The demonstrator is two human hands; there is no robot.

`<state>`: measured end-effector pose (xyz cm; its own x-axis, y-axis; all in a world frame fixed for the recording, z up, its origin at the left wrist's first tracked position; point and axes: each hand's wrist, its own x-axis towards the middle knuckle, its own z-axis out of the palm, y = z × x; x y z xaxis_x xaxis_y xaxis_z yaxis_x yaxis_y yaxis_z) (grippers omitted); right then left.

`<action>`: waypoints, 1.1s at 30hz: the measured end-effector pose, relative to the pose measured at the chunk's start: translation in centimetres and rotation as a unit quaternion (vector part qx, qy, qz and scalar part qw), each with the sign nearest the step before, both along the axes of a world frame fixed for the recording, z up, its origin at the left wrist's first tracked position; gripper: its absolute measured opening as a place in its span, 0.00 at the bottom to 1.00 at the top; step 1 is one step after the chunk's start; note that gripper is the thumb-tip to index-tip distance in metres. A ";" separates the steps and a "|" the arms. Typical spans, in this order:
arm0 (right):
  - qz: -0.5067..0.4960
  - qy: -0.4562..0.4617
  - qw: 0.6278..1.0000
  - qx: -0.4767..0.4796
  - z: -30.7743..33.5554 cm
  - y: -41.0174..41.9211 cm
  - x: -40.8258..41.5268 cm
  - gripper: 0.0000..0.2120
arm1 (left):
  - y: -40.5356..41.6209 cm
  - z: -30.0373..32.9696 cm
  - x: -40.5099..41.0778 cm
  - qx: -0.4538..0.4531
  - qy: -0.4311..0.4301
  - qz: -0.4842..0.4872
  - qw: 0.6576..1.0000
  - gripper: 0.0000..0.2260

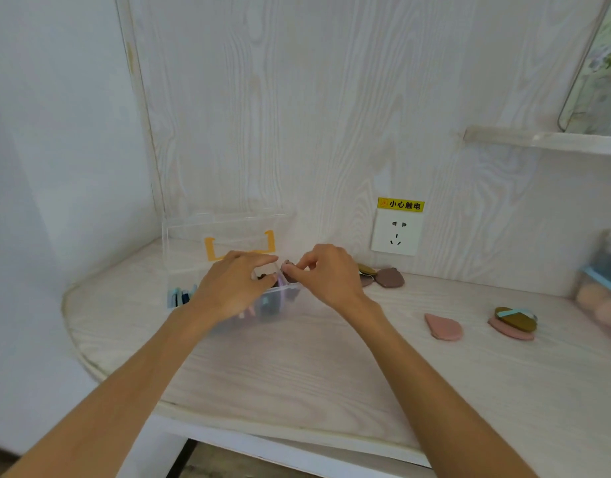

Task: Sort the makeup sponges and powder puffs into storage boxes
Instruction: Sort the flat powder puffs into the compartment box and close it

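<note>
A clear storage box (pixel 179 270) with its lid raised and an orange latch stands at the desk's back left; flat puffs in blue, pink and purple stand on edge inside. My left hand (pixel 233 286) reaches into the box, fingers curled among the puffs. My right hand (pixel 326 272) pinches a brownish puff (pixel 289 276) at the box's right rim. Loose on the desk lie a mauve puff (pixel 390 278), a pink puff (pixel 443 326), and an olive puff (pixel 516 319) with a light blue strap stacked on another pink one.
A second clear box (pixel 604 270) with a blue rim holds peach sponges at the right edge. A wall socket (pixel 397 234) with a yellow warning label sits behind the puffs. A shelf (pixel 545 139) juts out at upper right. The desk's curved front edge (pixel 262 429) runs below my arms.
</note>
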<state>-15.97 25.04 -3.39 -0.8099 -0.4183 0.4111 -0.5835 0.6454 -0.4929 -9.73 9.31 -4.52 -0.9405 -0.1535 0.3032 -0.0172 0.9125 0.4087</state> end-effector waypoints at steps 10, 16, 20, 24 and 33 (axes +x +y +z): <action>0.056 -0.127 0.990 0.020 1.0 0.4 0.6 0.20 | 2.0 1.2 0.0 -0.083 -0.065 0.026 0.994 0.21; 0.098 -0.163 0.982 -0.018 1.0 0.9 1.0 0.23 | 1.8 1.2 0.1 -0.015 -0.033 0.038 0.999 0.16; 0.117 -0.156 0.981 -0.003 0.6 1.3 0.0 0.25 | 1.8 1.1 0.1 0.023 -0.017 0.038 0.999 0.13; 0.071 -0.127 0.977 -0.156 1.6 3.4 -2.5 0.17 | 1.6 1.0 0.2 0.041 -0.008 0.022 0.999 0.11; -0.152 -0.110 0.981 0.055 -1.5 6.4 -6.9 0.20 | 1.6 0.9 0.0 0.024 -0.016 0.015 0.999 0.10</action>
<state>-22.86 31.40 -4.87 -0.9681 -0.1762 0.1781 -0.2434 0.8296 -0.5026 -9.78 10.88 -3.58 -0.9446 -0.1948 0.2642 -0.0574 0.8906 0.4512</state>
